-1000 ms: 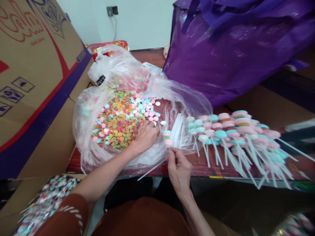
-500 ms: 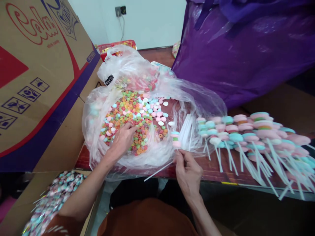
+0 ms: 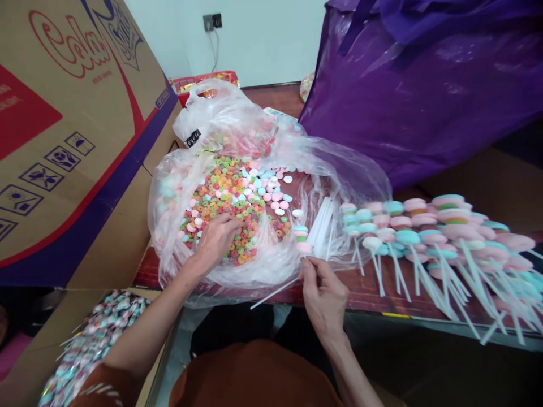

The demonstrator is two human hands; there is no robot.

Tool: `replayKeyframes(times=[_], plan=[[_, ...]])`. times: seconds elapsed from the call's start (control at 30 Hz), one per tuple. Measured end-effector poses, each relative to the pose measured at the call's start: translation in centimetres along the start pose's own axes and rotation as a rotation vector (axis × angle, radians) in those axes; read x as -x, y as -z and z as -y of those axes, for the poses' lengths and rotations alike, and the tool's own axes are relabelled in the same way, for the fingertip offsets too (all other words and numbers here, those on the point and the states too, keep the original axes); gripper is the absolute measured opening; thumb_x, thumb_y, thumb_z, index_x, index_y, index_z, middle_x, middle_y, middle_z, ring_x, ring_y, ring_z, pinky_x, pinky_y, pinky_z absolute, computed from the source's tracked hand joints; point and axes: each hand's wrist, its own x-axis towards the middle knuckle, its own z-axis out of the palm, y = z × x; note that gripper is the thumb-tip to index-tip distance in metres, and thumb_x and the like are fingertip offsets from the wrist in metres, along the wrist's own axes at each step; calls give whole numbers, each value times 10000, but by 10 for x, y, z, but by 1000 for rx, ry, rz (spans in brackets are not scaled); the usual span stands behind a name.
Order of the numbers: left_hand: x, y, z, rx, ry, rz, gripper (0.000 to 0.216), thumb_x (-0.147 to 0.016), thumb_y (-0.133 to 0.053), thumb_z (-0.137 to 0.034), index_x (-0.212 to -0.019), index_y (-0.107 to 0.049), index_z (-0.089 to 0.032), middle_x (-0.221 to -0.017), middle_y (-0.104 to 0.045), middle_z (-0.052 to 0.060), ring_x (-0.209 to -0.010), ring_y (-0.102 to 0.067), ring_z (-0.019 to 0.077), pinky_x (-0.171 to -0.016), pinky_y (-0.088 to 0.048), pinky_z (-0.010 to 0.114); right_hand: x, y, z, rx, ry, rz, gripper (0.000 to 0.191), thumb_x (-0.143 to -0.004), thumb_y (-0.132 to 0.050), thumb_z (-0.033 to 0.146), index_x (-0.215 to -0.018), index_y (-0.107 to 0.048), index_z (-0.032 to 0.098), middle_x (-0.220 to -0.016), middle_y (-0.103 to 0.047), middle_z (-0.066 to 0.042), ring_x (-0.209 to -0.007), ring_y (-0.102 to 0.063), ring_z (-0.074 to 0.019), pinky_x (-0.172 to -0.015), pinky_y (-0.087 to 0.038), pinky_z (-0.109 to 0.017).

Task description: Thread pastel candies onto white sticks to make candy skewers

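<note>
My left hand (image 3: 215, 242) reaches into a pile of small coloured ring candies (image 3: 229, 175), its fingers drawn together at the tips; what they hold, if anything, is hidden. Pinched in my right hand (image 3: 324, 288) is a candy skewer (image 3: 302, 247), upright, with blue, green and pink pieces stacked on it. A thin white stick (image 3: 274, 294) juts from the same fingers toward the lower left. Behind the rings lie pink, blue and white candy discs (image 3: 275, 196). Loose white sticks (image 3: 322, 217) rest just beyond my right hand.
Clear plastic bags (image 3: 229, 110) surround the candies on the dark red table (image 3: 365, 299). Finished-looking candy skewers (image 3: 449, 220) are heaped at right. A printed carton (image 3: 85, 147) stands left, a purple bag (image 3: 407, 85) behind. Wrapped candies (image 3: 97, 339) fill a box lower left.
My left hand has shifted slightly right within the ring candies. My right hand and the skewer stay nearly still. The view has turned slightly.
</note>
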Motion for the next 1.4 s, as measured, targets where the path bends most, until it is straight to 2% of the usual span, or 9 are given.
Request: replayKeyframes(times=[0.1, 0.3, 0.5, 0.6, 0.73, 0.93, 1.2, 1.3, 1.4], plan=[[4, 1, -2, -87, -9, 55, 275, -939, -476, -186, -1030, -732, -226, -930, -596, 57, -814, -553, 186, -692, -427, 280, 0, 0, -1, -5, -9, 4, 327, -944, -531, 444, -876, -693, 168, -591, -588, 12, -520, -527, -132, -564, -434, -245], [2, 2, -7, -137, -42, 87, 263, -904, -440, -105, -942, -681, -204, -876, -588, 58, -808, -542, 195, -687, -418, 280, 2, 0, 2, -20, 21, 6, 306, -942, -543, 425, -876, -695, 169, -602, -593, 10, -527, -535, -128, -570, -448, -243], [9, -6, 0, 240, 103, -159, 220, -894, -493, -145, -1024, -663, -192, -999, -697, 48, -895, -629, 177, -816, -484, 293, 12, -9, 27, -150, 100, 252, 264, -954, -542, 366, -940, -731, 182, -624, -617, 5, -517, -542, -125, -527, -447, -232], [12, -12, 5, 371, 202, -209, 233, -882, -533, -167, -1051, -693, -179, -1027, -718, 57, -877, -644, 173, -809, -498, 296, 15, -18, 41, -177, 147, 338, 272, -963, -512, 327, -928, -738, 180, -624, -626, 2, -519, -552, -124, -524, -442, -223], [16, -16, 4, 456, 264, -255, 240, -881, -531, -172, -1026, -723, -176, -943, -691, 51, -773, -623, 148, -737, -501, 275, 14, -25, 53, -173, 164, 367, 289, -968, -484, 310, -909, -729, 169, -620, -625, 4, -508, -537, -118, -530, -431, -217], [20, -16, -5, 512, 194, -283, 190, -892, -530, -151, -930, -714, -169, -910, -662, 56, -858, -622, 165, -792, -508, 283, 9, -28, 57, -108, 199, 411, 302, -967, -460, 298, -878, -716, 167, -618, -616, 14, -515, -512, -110, -538, -408, -208], [26, -25, -14, 577, 104, -364, 208, -913, -535, -174, -940, -741, -190, -971, -700, 65, -911, -655, 164, -830, -512, 285, 13, -37, 58, -47, 193, 337, 294, -971, -444, 265, -835, -686, 170, -584, -535, 34, -497, -446, -100, -506, -350, -209], [23, -28, -11, 799, 215, -385, 149, -858, -629, -216, -923, -758, -178, -944, -748, 61, -898, -683, 176, -843, -531, 298, 16, -42, 56, -100, 191, 309, 279, -983, -441, 259, -881, -683, 162, -617, -549, 28, -509, -463, -99, -527, -373, -209], [19, -26, -9, 1050, 384, -422, 250, -794, -725, -307, -990, -757, -155, -938, -777, 68, -869, -705, 192, -812, -560, 314, 16, -42, 54, -170, 189, 313, 253, -990, -457, 256, -909, -678, 163, -665, -585, 16, -536, -497, -100, -552, -395, -209]])
